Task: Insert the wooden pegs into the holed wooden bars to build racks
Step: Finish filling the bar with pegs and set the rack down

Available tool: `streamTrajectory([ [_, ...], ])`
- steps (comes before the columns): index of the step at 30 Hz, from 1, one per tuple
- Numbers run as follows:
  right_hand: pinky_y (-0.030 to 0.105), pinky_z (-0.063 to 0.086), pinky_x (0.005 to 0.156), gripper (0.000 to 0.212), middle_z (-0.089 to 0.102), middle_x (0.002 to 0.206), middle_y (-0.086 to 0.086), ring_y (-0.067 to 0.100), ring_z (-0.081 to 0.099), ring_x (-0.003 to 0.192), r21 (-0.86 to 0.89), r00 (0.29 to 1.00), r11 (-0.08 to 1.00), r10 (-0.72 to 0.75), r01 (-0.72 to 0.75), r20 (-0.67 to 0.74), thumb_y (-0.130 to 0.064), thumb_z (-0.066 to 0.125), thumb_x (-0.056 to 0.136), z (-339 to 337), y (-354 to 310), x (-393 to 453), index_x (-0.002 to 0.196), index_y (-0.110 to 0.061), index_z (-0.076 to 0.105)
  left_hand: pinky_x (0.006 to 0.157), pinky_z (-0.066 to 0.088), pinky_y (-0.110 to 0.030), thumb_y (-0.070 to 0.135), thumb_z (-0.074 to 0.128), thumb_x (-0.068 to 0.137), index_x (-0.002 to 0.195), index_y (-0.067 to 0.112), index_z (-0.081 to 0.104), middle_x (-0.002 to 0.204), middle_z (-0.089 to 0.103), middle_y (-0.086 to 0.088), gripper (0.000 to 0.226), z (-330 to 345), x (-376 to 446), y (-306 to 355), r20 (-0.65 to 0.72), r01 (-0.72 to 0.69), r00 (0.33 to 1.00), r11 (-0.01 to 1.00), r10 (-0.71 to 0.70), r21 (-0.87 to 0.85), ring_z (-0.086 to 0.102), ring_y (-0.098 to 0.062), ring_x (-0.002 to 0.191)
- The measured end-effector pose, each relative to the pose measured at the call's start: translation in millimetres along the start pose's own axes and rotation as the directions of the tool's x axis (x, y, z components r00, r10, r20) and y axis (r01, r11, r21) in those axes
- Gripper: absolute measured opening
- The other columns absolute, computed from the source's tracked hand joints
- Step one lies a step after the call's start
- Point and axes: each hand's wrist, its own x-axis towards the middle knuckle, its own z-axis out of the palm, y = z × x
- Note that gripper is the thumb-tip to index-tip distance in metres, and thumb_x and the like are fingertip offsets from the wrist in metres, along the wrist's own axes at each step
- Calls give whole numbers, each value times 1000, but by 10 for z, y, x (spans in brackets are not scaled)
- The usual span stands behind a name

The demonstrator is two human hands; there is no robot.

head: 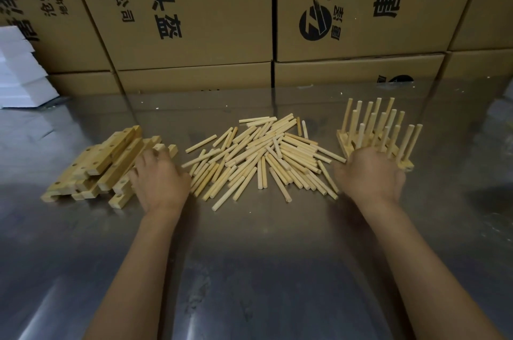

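A heap of holed wooden bars [111, 162] lies at the left of the metal table [263, 256]. My left hand [161, 181] rests on the heap's right edge, its fingers curled over the end of a bar [169, 149]. Loose wooden pegs [263, 156] are piled in the middle. At the right stand finished racks [380, 131] with their pegs upright. My right hand [370, 175] is against the near base of the racks, back of the hand up. Its fingers are hidden among the pegs and the base bars.
Stacked cardboard boxes [194, 20] form a wall along the far edge of the table. White foam blocks [19, 70] sit at the far left. Bare metal surface stretches between my forearms toward the near edge.
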Motion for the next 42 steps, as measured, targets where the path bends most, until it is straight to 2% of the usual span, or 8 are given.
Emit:
streamTrajectory([
  [7,30,38,63,26,65,75,0,24,63,75,61,946,945,-323,322,4,-40,51,94,84,-311,-318,81,-22,65,103,32,-48,20,60,92,134,4,55,133,50,-22,45,1,23,-3,46,-23,999,995,19,95,41,-38,127],
  [12,30,35,61,24,56,67,-6,21,58,68,114,928,922,-371,371,-23,-38,51,95,129,-392,-417,76,-25,58,100,40,-51,15,61,93,135,0,54,131,48,-28,45,0,30,-51,103,91,991,994,-85,-63,42,-44,124],
  [16,28,41,65,14,62,92,-10,13,53,94,232,856,825,-512,515,-79,-29,52,94,188,-446,-479,98,-25,65,97,41,-51,10,59,93,139,4,45,130,46,-27,48,-30,54,-48,45,106,994,950,-97,-294,48,-45,117],
  [22,28,18,108,46,42,148,-14,9,24,138,382,577,569,-810,728,108,-25,43,98,331,-552,-662,143,-32,47,97,44,-43,32,33,101,137,30,48,128,51,-4,38,-83,55,151,181,291,948,484,-262,-825,51,-24,111],
  [26,29,17,110,29,51,138,-16,5,29,136,455,545,527,-832,717,105,-30,45,95,361,-605,-716,122,-30,57,58,50,-32,52,46,95,119,27,59,94,59,-3,37,-54,36,180,401,445,894,275,-201,-852,54,-14,65],
  [30,34,29,105,23,59,115,-19,1,39,118,456,598,534,-801,712,3,-37,45,92,327,-625,-721,107,-30,60,38,37,-25,36,53,98,105,9,58,63,53,1,28,-28,44,189,436,436,898,270,-64,-858,45,-10,43],
  [34,31,19,109,43,48,144,-20,4,30,135,432,482,462,-873,775,68,-27,46,95,364,-713,-818,138,-34,50,41,40,-26,35,45,97,105,12,61,60,56,-3,30,-83,3,212,526,506,850,219,37,-834,47,-15,45],
  [42,31,37,86,19,52,103,-8,11,41,101,404,369,332,-929,853,-15,-13,60,92,308,-790,-904,109,-20,65,35,34,-20,43,40,102,85,13,54,54,45,-2,37,-193,-49,278,588,593,790,29,173,-805,42,-15,42],
])
